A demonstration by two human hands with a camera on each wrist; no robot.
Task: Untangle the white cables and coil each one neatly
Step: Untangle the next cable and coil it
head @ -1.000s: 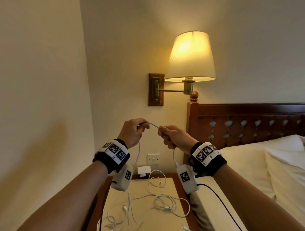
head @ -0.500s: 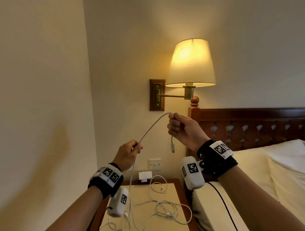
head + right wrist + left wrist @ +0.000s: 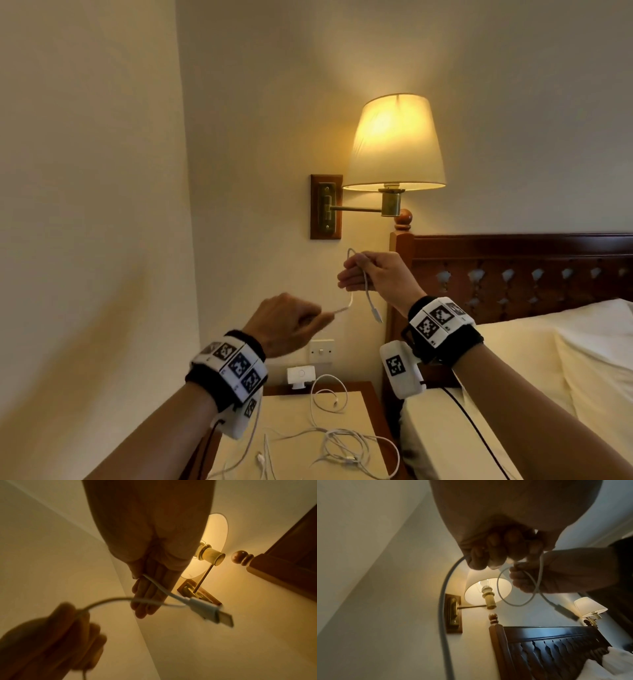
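One white cable (image 3: 367, 287) is lifted in front of the wall. My right hand (image 3: 356, 263) pinches it near its end with the thumb, the other fingers straight, and its USB plug (image 3: 377, 314) dangles below. A small loop (image 3: 500, 596) hangs under that hand. My left hand (image 3: 318, 320), lower and to the left, grips the same cable with curled fingers (image 3: 496, 550). From there the cable drops to the nightstand (image 3: 291, 411). A tangle of white cables (image 3: 346, 448) lies on it. The right wrist view shows the plug (image 3: 211, 611) close up.
A lit wall lamp (image 3: 394, 144) hangs just above my hands. The dark wooden headboard (image 3: 513, 267) and bed (image 3: 548, 359) are on the right. A white charger (image 3: 300, 375) sits at the back of the nightstand below a wall switch (image 3: 322, 350). The side wall is close on the left.
The hands first drew apart, right up and left down, stretching the cable. The left hand has now risen back towards the right, and the cable bends into a loop.
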